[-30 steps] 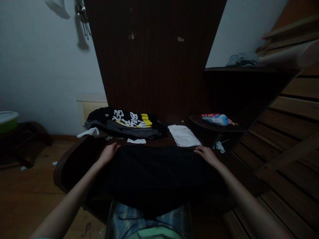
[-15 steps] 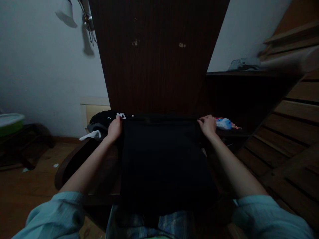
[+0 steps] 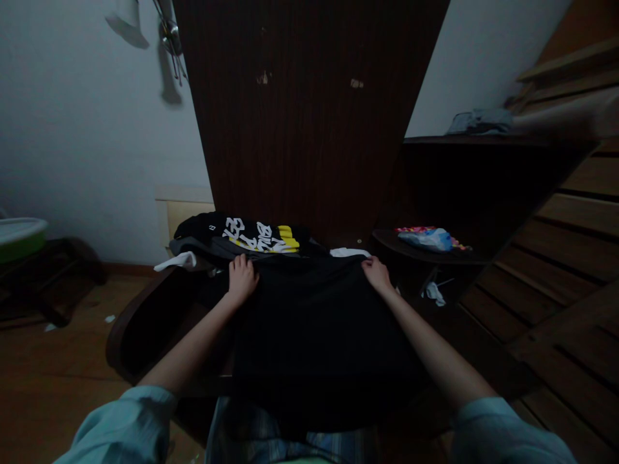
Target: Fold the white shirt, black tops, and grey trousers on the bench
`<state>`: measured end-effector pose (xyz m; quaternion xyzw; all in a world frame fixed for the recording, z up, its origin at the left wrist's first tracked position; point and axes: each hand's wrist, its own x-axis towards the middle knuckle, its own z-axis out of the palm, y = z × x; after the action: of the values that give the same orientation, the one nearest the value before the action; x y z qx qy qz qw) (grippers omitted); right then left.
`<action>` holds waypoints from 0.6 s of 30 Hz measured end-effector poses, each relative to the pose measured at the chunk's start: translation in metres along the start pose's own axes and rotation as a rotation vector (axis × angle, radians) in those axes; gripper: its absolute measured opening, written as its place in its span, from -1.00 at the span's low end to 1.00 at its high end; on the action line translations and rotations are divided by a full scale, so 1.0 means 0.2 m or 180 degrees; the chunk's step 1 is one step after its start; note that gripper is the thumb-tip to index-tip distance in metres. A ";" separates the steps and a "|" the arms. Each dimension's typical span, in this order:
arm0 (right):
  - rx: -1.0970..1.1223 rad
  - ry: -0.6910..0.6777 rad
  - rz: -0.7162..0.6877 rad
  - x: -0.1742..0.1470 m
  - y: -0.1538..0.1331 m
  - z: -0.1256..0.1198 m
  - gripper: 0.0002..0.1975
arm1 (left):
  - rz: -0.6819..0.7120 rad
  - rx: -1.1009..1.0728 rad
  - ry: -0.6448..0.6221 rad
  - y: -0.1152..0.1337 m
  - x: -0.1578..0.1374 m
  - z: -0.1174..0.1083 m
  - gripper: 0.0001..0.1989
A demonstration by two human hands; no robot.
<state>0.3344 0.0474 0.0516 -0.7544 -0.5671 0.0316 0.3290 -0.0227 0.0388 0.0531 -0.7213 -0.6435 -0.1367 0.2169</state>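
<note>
black cloth spread out — left hand pinching its far left corner, right hand its far right — printed garment beyond it.

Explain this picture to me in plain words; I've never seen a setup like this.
There is no machine here: these are a person's own two bare hands. The camera is worn on the person's head and looks forward and down, so you see roughly what they see.

The left hand and the right hand hold a black cloth by its far edge, the fingers near its two far corners. Its near part is too dark to make out well.

On the dark surface, beyond the cloth, lies a pile of dark clothes with white lettering and a yellow patch. To its right a strip of white fabric shows. Farther right, a blue-and-white bundle rests on a shelf.
</note>
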 end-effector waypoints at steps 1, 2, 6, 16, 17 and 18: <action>-0.0033 -0.0103 -0.0051 -0.04 0.00 0.03 -0.56 | 0.0160 -0.0061 0.0034 0.04 -0.04 0.01 -0.62; -0.0063 -0.0229 -0.0125 -0.08 -0.01 0.06 -0.47 | 0.0349 -0.0187 -0.0008 0.08 -0.08 0.02 -0.60; -0.0052 -0.0413 -0.0946 -0.27 -0.09 0.21 -0.46 | 0.0767 -0.0848 -0.0609 0.25 -0.23 0.10 -0.53; 0.0208 -0.1464 -0.2180 -0.51 -0.46 0.45 -0.56 | 0.1223 -0.1659 -0.0936 0.23 -0.33 0.13 -0.53; 0.0122 -0.1511 -0.2173 -0.52 -0.46 0.46 -0.55 | 0.1229 -0.1769 -0.0885 0.21 -0.33 0.12 -0.57; 0.0038 -0.1540 -0.2163 -0.54 -0.46 0.46 -0.54 | 0.1161 -0.1865 -0.0812 0.17 -0.33 0.12 -0.61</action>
<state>0.1806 0.0089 -0.0062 -0.4933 -0.8445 0.1009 0.1824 0.0005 -0.0103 -0.0038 -0.8669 -0.4597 -0.1833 -0.0601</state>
